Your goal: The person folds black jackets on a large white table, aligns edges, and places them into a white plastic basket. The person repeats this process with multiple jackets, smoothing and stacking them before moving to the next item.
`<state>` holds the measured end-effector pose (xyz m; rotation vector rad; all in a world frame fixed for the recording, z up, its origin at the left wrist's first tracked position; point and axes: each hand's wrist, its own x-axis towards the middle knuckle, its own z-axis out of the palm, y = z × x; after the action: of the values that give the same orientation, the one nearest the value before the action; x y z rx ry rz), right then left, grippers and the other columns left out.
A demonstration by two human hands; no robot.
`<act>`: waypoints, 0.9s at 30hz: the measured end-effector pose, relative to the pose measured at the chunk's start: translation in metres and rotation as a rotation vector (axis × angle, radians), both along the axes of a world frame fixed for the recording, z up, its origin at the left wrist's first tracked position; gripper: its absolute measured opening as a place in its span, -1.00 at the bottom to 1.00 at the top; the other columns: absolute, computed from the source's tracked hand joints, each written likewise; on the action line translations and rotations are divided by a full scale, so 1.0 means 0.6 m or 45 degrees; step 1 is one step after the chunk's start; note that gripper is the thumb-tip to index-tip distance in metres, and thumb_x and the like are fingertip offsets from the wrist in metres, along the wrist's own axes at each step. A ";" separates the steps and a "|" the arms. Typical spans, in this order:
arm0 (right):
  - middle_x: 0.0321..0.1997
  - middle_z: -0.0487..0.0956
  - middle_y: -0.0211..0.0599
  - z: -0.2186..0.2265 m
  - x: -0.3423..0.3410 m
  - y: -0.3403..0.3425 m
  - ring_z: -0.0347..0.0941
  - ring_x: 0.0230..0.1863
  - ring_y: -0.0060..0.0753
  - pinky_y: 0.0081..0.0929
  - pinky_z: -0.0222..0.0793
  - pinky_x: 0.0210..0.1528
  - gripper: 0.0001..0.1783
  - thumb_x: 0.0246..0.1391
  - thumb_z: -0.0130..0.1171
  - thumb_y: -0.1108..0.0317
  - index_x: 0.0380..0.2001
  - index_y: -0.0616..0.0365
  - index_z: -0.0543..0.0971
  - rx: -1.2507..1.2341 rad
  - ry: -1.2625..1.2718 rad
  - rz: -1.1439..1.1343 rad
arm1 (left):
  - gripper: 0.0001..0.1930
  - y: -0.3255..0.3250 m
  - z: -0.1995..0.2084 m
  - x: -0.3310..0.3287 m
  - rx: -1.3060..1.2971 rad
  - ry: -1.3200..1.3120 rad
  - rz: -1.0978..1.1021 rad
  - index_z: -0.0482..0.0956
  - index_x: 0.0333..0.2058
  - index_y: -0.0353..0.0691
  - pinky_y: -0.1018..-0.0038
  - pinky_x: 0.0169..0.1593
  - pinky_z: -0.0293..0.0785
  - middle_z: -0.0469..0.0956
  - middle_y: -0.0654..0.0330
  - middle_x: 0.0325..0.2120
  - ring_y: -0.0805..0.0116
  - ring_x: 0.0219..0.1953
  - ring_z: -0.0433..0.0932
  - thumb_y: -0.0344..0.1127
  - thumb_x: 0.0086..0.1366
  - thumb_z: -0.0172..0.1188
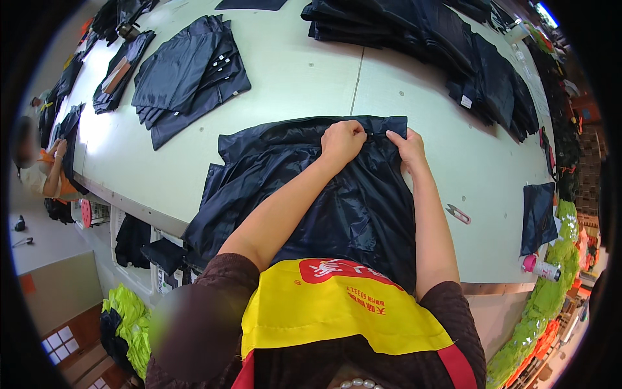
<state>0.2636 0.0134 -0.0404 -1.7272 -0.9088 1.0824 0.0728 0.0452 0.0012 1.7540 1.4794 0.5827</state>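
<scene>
A dark navy, shiny garment [304,188] lies spread on the table in front of me, its near part hanging over the edge towards my apron. My left hand [343,141] is closed on the folded band along its far edge, fingertips pinched together at the cloth. At the band's right end, my right hand [411,150] grips the corner between thumb and fingers, which are partly hidden under the cloth. A small pair of thread snips [459,214] rests on the table to the right of my right forearm.
Stacks of similar dark garments lie at the back left [188,71] and back right [414,32]. A folded dark piece [539,217] and a pink-capped bottle [543,268] sit at the table's right edge. Another person [52,168] works at the far left. Bright green cloth [544,305] is heaped at right.
</scene>
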 end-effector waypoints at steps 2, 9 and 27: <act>-0.42 0.60 -0.32 0.026 -0.007 0.000 0.46 -0.42 -0.53 -0.51 0.38 -0.33 -0.80 -0.09 0.26 0.34 -0.39 0.23 0.58 -0.012 -0.015 -0.014 | -0.81 -0.003 0.015 -0.001 0.042 0.056 -0.026 0.63 -0.44 -0.13 0.31 -0.24 0.47 0.60 0.09 -0.49 0.12 -0.35 0.58 -0.20 0.01 0.18; -0.44 0.60 -0.18 0.004 0.026 0.009 0.49 -0.41 -0.36 -0.39 0.36 -0.30 -0.69 -0.11 0.26 0.22 -0.40 0.28 0.57 0.071 -0.379 -0.072 | -0.78 0.013 0.032 -0.034 0.064 0.213 0.102 0.63 -0.45 -0.13 0.31 -0.26 0.47 0.60 0.09 -0.50 0.11 -0.36 0.58 -0.16 -0.06 0.18; 0.09 0.41 -0.07 0.047 0.168 -0.152 0.31 0.14 -0.12 -0.33 0.16 0.20 -0.51 -0.01 0.01 0.39 0.06 0.19 0.38 0.011 -1.124 0.351 | -0.49 -0.064 0.031 -0.436 0.093 0.673 0.435 0.47 -0.07 -0.19 0.24 -0.08 0.41 0.48 0.01 -0.13 0.02 -0.09 0.46 0.03 0.10 0.18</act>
<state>0.3644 -0.0777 -0.0122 -2.1370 -1.7179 0.4252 -0.1888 0.0070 0.0197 1.8074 2.1752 0.3533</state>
